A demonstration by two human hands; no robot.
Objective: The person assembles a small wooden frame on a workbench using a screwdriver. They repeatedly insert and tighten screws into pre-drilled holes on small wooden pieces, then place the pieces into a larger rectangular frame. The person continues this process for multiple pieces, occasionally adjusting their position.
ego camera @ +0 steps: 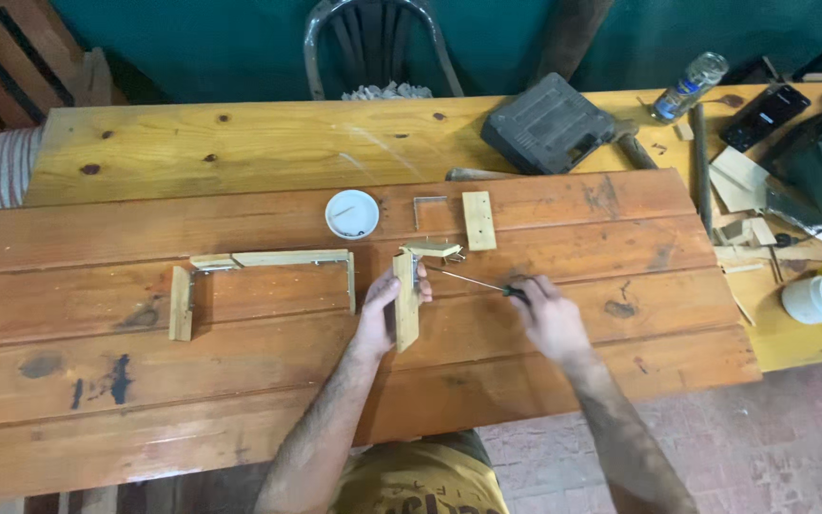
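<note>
Left hand [382, 309] grips a wooden strip [405, 300], right hand [546, 314] pinches a screwdriver [473, 282]; white bowl [352, 213] holds perhaps screws.

White round dish [352, 213], dark tool case [546, 124], plastic bottle [689, 86], metal chair [380, 48], white cup [816, 299]

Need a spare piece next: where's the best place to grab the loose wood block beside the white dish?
Pinch the wood block across its two long edges, coming straight down from above. It lies flat, lengthwise away from the person, narrow enough to span, apart from the white dish.
</note>
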